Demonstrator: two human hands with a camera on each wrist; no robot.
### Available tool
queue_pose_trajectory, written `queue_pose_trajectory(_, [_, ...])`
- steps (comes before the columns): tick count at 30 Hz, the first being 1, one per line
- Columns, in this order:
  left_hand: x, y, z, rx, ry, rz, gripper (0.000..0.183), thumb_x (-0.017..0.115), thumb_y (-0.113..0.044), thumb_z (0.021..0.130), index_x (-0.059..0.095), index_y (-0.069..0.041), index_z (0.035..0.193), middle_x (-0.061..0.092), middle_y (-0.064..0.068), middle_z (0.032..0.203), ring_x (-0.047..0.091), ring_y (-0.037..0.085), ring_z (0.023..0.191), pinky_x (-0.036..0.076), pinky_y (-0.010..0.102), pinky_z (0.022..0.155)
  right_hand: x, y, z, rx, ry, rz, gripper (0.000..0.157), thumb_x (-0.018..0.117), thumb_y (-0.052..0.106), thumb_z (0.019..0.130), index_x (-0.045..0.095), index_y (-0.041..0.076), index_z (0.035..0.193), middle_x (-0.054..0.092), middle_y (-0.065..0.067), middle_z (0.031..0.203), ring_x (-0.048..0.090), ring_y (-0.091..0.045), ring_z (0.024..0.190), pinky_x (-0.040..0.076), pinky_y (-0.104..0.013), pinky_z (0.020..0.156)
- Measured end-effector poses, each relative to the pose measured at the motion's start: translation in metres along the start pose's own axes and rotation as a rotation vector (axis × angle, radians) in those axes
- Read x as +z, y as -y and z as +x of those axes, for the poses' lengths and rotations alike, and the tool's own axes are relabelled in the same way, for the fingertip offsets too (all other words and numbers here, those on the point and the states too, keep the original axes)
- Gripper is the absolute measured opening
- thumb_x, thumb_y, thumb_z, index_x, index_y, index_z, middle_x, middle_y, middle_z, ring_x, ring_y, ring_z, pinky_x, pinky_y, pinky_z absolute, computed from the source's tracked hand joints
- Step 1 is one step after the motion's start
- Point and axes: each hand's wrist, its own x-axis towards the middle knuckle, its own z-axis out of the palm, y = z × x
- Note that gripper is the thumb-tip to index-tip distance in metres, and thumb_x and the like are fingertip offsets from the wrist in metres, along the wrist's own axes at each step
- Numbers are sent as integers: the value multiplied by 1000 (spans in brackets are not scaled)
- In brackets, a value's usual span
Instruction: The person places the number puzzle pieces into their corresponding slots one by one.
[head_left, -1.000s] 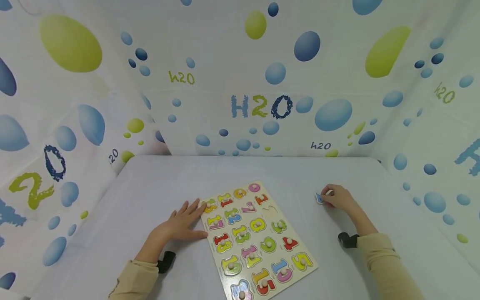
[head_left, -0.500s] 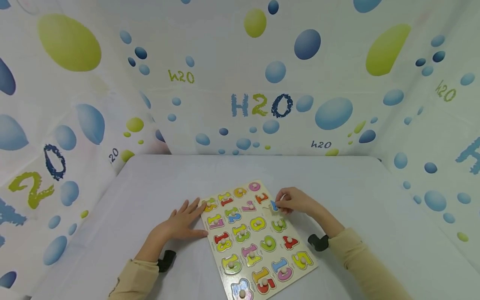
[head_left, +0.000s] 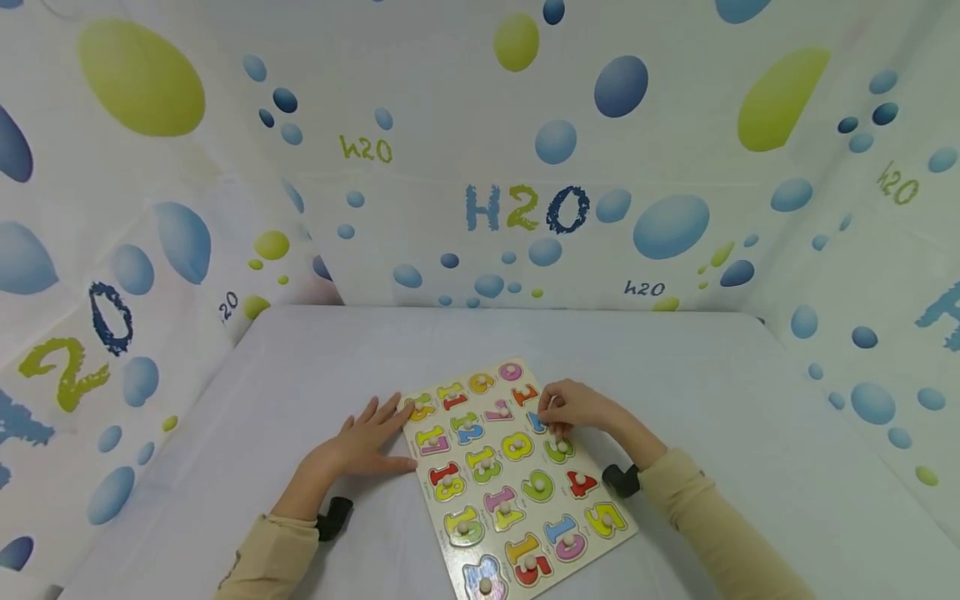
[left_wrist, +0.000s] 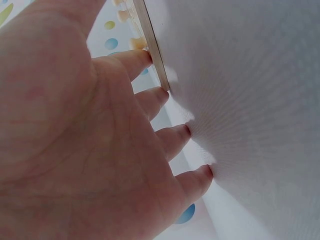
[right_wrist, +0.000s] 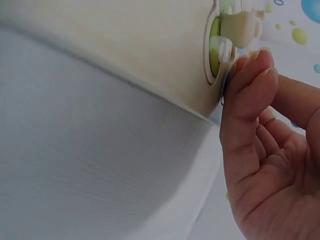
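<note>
A wooden number puzzle board (head_left: 603, 546) with knobbed number pieces lies angled on the table in the head view. My right hand (head_left: 581, 407) pinches a blue number piece (head_left: 536, 422), which looks like a 2, over the right side of the board. It sits between the red 1 (head_left: 525, 395) and the green 3 (head_left: 559, 451). My fingers hide much of it, including its knob. My left hand (head_left: 367, 446) is spread at the board's upper left edge. In the left wrist view, two fingertips of that hand (left_wrist: 100, 140) meet the board edge, and others touch the tablecloth.
A white cloth (head_left: 360, 346) covers the table around the board. Behind and beside it hang white curtains (head_left: 420, 225) printed with blue and green drops. A black camera mount sits at each wrist (head_left: 334, 518).
My right hand has carried the blue piece leftward from the table to the board and lowered it toward the gap below the 1. The left hand stays in place.
</note>
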Motion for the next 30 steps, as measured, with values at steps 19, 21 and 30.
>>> queue_pose_trajectory(19, [2,4,5,11,-3,-10,90,70,-48,79,29,-5,146,17,22,151,7,49,134,10,68,98,-1,-4,0,11,-43,-61,10,58,13,94,54,4,93,60,-3,65,56,-16,54,44,-27,53])
queue_pose_trajectory(21, [5,6,6,19,-5,-10,89,70,-48,79,30,-5,146,18,22,150,8,49,134,11,69,98,-4,-8,-6,6,-57,-37,12,56,16,95,54,4,97,60,-4,67,54,-18,56,42,-28,53])
queue_pose_trajectory(30, [-3,21,2,7,-4,-133,86,64,-43,87,23,5,145,17,27,149,10,47,134,14,60,103,-54,-39,-52,47,-273,-148,36,51,17,97,48,-10,121,57,-26,111,55,-41,100,48,-49,80])
